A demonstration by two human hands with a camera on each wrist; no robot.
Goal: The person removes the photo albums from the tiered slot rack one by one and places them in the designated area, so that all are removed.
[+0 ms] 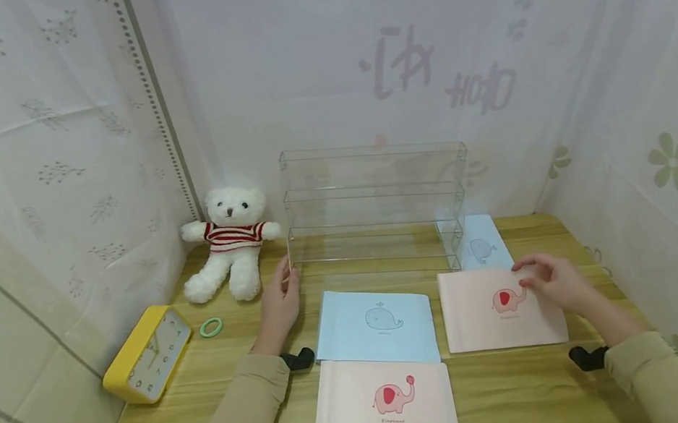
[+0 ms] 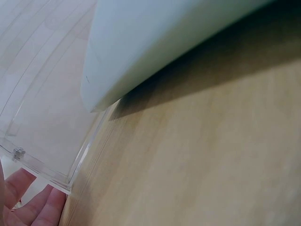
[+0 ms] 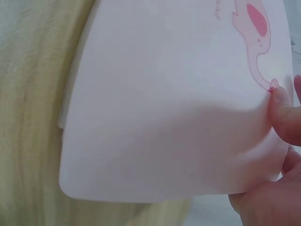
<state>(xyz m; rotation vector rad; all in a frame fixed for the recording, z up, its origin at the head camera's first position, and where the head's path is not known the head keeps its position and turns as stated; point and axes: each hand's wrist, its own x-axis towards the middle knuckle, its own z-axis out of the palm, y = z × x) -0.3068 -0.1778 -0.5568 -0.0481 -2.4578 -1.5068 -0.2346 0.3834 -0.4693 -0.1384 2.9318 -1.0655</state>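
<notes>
A clear acrylic tiered rack (image 1: 373, 199) stands at the back of the table. My left hand (image 1: 280, 301) touches the lower left end of the rack, its fingers (image 2: 49, 207) against the outside of the side panel. With my right hand (image 1: 549, 279) I pinch a pink elephant notebook (image 1: 475, 312) near its far right edge, thumb on the cover and fingers behind it. The pink cover bends slightly by the thumb in the right wrist view. Behind that notebook a blue whale notebook (image 1: 482, 245) lies at the rack's right end, partly covered.
Another blue whale notebook (image 1: 378, 322) lies in front of the rack, with a second pink elephant notebook (image 1: 386, 416) nearer me. To the left are a white teddy bear (image 1: 234, 238), a green ring (image 1: 211, 327) and a yellow clock (image 1: 148, 353). Curtains surround the wooden table (image 1: 505, 398).
</notes>
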